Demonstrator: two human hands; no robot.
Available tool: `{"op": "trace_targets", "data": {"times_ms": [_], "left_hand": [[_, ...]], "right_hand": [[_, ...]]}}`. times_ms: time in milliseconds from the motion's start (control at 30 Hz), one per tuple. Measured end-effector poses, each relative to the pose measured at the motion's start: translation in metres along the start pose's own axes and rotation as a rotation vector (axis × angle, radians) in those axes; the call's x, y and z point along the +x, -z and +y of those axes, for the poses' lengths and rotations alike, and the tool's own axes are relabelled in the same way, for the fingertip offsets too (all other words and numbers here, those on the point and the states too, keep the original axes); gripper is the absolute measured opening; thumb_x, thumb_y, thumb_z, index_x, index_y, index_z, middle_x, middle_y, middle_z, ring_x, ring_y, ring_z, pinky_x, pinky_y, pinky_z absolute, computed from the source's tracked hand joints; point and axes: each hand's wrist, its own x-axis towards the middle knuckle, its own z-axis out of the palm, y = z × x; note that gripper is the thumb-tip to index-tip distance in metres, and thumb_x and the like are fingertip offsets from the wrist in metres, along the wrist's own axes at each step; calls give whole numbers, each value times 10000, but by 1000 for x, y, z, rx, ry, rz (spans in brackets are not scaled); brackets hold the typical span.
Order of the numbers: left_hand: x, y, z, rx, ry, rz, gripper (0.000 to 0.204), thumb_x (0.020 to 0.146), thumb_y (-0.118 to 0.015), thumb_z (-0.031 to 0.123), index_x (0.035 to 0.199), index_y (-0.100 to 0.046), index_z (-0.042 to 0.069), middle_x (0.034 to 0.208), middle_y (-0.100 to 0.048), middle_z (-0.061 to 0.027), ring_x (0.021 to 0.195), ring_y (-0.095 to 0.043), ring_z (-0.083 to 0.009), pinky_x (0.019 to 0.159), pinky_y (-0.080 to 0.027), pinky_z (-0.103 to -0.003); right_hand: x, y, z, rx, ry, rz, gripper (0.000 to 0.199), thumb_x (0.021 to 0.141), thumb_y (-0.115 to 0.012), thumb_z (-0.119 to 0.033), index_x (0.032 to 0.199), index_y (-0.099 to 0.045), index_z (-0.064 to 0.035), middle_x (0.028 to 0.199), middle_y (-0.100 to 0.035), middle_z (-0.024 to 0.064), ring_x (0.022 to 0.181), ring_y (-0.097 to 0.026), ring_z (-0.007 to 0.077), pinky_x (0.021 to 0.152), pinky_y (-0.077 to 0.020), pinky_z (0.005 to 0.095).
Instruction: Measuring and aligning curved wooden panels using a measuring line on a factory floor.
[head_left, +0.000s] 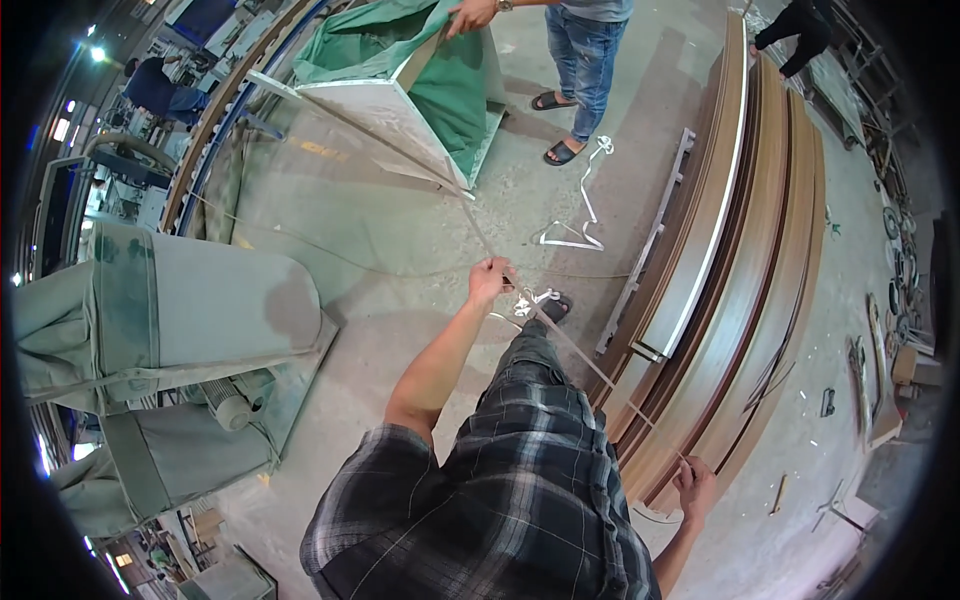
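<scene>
Workshop floor [400, 250] of bare grey concrete, seen from above; stacked long wood-tone panels [740, 280] lie along the person's right, green dust-collector bags [170, 310] on the left. Thin pale strip [560, 335] is held between both hands: its long axis runs diagonally, from up-left near the green-lined bin [440, 110] down-right past the right thigh. Left hand [490, 280] is out in front, fingers closed around the strip at about its middle, arm extended. Right hand [697, 487] is low beside the hip, fingers curled on the strip's near end; grip looks closed, though small in view. Left hand is the nearer to the bin. Bin is tilted, opening toward the person; contents cannot be made out beyond the green lining. Second person's hand [470, 15] rests on the bin's upper rim. Loose white strip offcuts [580, 225] lie on the floor, apart from the held strip.
</scene>
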Motion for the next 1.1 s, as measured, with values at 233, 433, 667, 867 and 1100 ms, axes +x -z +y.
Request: {"op": "trace_targets", "data": {"times_ms": [233,433,667,867,1100], "left_hand": [[21,31,25,-37,-25,119,233,890,-505,217,1012,-546,22,800,-634,-79,660,-620,-167,548,-496,-290],[30,48,47,-100,-106,112,257,920,-478,237,1044,-530,19,842,-644,-88,675,-620,-165,595,-492,-307],[37,56,64,-103,-175,97,300,935,-444,252,1117,-502,22,906,-647,-98,698,-623,-163,595,-490,-299],[40,65,73,-138,-170,133,285,933,-440,239,1119,-502,32,929,-645,-101,694,-629,-160,575,-492,-289],[40,95,65,-163,-241,216,258,915,-476,235,1066,-517,30,907,-640,-98,686,-624,-160,572,-496,-293]], "right_hand": [[12,-6,31,380,-19,-18,77,835,-596,-56,831,-614,19,619,-498,0,553,-428,47,475,-356,219],[20,-8,32,459,77,27,74,861,-569,-43,831,-608,11,635,-475,-26,539,-380,35,454,-305,190],[26,-21,66,431,31,-41,32,834,-603,-28,837,-602,4,669,-495,-26,584,-409,37,480,-320,182],[23,-38,103,333,-39,-51,86,796,-642,-26,761,-571,9,602,-484,-15,523,-435,51,419,-333,202],[20,-41,90,99,-87,-58,144,795,-649,-92,725,-571,6,555,-499,27,497,-454,80,428,-363,250]]}}
